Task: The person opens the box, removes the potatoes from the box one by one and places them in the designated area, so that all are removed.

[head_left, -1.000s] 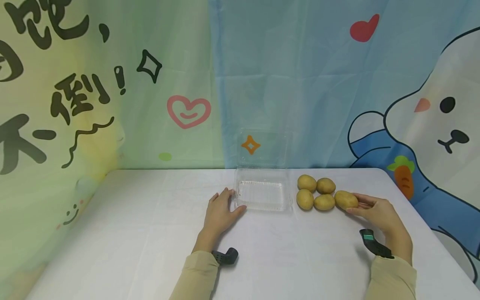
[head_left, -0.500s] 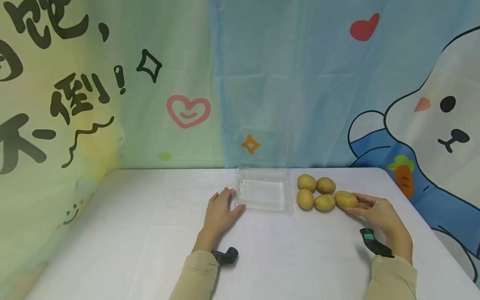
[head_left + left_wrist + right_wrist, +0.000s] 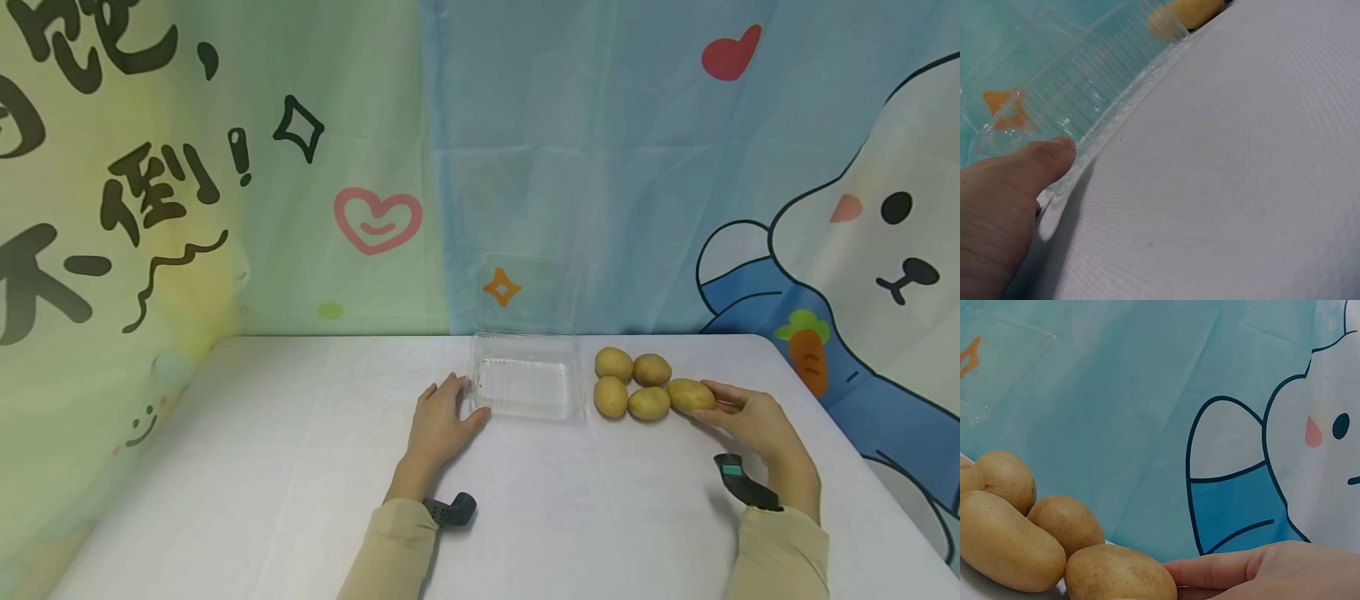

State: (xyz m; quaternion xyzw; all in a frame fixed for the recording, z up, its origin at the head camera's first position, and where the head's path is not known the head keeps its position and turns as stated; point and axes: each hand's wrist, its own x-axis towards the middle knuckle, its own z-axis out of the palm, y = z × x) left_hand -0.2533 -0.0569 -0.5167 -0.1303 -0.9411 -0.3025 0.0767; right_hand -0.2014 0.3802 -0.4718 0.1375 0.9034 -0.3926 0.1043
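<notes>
My right hand point(image 3: 753, 421) pinches the rightmost potato point(image 3: 690, 396) by its right end, thumb in front and fingers behind. That potato lies against its neighbours on the table; in the right wrist view, my fingers point(image 3: 1210, 570) meet its right side. Several other yellow-brown potatoes point(image 3: 648, 403) sit close together to its left. Left of them stands a clear plastic container point(image 3: 525, 412), its lid point(image 3: 532, 292) raised at the back. My left hand point(image 3: 440, 429) rests at its front left corner; in the left wrist view the thumb point(image 3: 1054, 156) touches the wall and the other fingers are mostly hidden.
A white cloth point(image 3: 555, 508) covers the table. Behind the table hangs a printed curtain point(image 3: 637, 208) in green and blue. Each wrist wears a dark camera mount, such as the left mount point(image 3: 453, 511).
The right hand has shifted slightly left with the potato between its fingers. The left hand, the container and the other potatoes stay in place.
</notes>
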